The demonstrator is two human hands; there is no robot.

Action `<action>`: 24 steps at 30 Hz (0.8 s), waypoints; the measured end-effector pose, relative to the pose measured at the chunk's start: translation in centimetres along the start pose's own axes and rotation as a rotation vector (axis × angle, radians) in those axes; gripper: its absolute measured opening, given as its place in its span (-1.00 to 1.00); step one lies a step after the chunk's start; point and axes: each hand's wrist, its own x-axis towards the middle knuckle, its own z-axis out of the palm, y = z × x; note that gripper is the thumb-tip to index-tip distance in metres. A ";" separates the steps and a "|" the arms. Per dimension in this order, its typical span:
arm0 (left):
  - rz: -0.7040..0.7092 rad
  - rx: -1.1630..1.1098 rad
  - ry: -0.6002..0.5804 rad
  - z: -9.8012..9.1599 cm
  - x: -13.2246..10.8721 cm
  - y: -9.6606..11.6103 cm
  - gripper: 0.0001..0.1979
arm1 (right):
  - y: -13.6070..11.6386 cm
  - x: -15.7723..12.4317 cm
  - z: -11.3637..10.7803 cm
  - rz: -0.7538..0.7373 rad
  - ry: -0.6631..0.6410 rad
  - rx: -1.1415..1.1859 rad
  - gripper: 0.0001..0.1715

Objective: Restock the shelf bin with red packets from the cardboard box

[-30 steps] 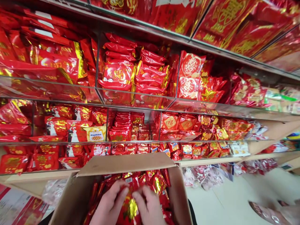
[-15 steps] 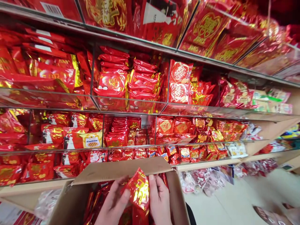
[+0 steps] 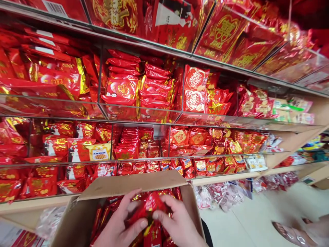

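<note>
Over the open cardboard box (image 3: 197, 212), both my hands hold a shiny red wrapped packet (image 3: 151, 203) with gold on it. My left hand (image 3: 123, 221) grips its left side, thumb in front and some fingers hidden behind. On the packet's right side, my right hand (image 3: 177, 218) has curled its fingers over the wrapper, with its thumb underneath. The packet is slightly blurred and tilted. Beneath my hands, many more red packets (image 3: 154, 236) fill the box.
Behind the box rise shelves with clear fronts (image 3: 144, 115), packed with red and gold packets. A yellow cookie packet (image 3: 99, 151) stands on a lower shelf. Clear bags (image 3: 221, 195) lie below. At the right, another person's sandalled foot (image 3: 289, 233) is on the tiled floor.
The packet has turned from upright, gold face showing, to tilted over and lower. My right hand has moved from its side edge to curl over it.
</note>
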 end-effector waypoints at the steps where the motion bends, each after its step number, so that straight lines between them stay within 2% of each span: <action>1: -0.022 -0.076 0.012 0.0 0.2 0.1 -0.50 | -0.1 0.2 0.0 0.030 0.052 0.101 -0.86; 3: -0.062 -0.192 0.015 -0.2 0.8 0.4 -0.53 | 0.0 0.7 0.1 0.065 0.096 0.288 -0.85; 6: -0.062 -0.235 0.045 -0.8 1.5 0.5 -0.59 | 0.3 1.1 0.5 0.063 0.040 0.460 -0.75; 9: -0.021 -0.185 0.059 -1.2 1.6 0.6 -0.54 | 0.5 1.1 0.9 0.029 -0.034 0.516 -0.71; 11: 0.000 -0.172 0.062 -1.3 1.4 0.6 -0.50 | 0.4 1.1 1.0 0.037 -0.067 0.468 -0.71; 13: 0.019 -0.153 0.073 -1.3 1.1 0.5 -0.49 | 0.1 1.1 0.9 0.041 -0.075 0.377 -0.69; 15: 0.037 -0.110 0.114 -1.5 0.8 0.2 -0.48 | -0.8 1.4 0.4 0.007 -0.031 0.272 -0.69; 18: 0.049 -0.007 0.180 -2.0 0.5 -1.0 -0.57 | -3.0 3.3 -0.8 -0.086 0.168 0.016 -0.75; 21: 0.002 0.057 0.133 -2.0 0.0 -2.8 -0.69 | -5.6 7.5 -1.4 -0.122 0.357 -0.393 -0.74; 24: -0.059 0.099 0.038 -1.4 -0.9 -4.7 -0.72 | -6.8 13.2 -0.9 -0.030 0.387 -0.706 -0.72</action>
